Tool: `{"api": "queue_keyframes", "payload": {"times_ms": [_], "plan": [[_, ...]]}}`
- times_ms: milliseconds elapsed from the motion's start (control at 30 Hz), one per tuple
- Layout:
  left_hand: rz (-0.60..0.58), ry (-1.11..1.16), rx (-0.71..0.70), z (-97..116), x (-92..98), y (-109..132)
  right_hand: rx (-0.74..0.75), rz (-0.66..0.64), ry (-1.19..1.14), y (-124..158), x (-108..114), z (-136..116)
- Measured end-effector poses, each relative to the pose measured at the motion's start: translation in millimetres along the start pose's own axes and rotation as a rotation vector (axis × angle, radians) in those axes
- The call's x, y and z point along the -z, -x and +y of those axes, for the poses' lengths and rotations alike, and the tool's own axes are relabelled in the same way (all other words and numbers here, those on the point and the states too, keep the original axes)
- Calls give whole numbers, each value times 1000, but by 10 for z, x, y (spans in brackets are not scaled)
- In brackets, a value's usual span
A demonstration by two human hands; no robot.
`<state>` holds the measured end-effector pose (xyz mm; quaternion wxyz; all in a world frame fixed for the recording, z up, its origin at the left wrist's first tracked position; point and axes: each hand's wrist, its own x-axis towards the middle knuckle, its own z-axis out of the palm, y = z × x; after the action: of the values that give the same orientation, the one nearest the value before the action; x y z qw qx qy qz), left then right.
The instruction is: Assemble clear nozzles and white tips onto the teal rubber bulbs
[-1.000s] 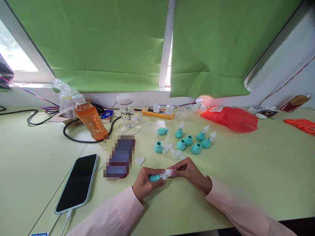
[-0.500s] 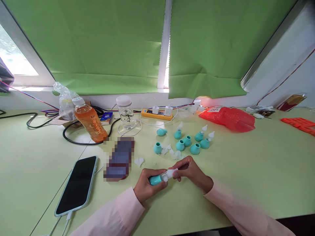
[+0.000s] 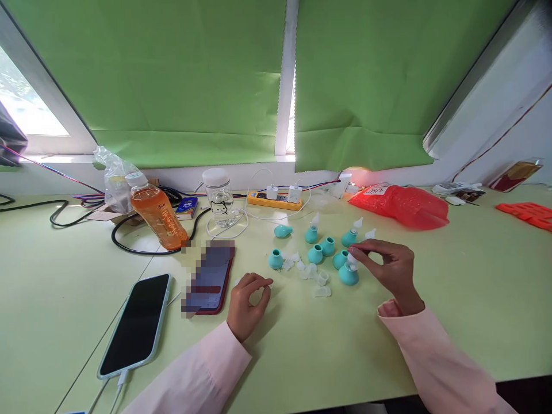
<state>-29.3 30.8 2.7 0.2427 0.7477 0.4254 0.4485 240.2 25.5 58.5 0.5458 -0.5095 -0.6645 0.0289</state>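
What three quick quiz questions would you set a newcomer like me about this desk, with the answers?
1. True or false: the right hand pinches the clear tip of a teal bulb that stands on the table.
2. Which lies nearest the left hand? A the red bag; B the red-cased phone; C the power strip.
3. What colour is the drink in the bottle?
Key: 1 true; 2 B; 3 orange.
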Motion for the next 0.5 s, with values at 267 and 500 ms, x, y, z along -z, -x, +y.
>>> {"api": "queue_keyframes", "payload": {"times_ms": [267,500], "plan": [[-43,-518,-24,-99,58,-52,292,-46,334,5,-36,108],[-203,-684,-44,-110,-4,-7,293,-75,407,10,-71,150]]}}
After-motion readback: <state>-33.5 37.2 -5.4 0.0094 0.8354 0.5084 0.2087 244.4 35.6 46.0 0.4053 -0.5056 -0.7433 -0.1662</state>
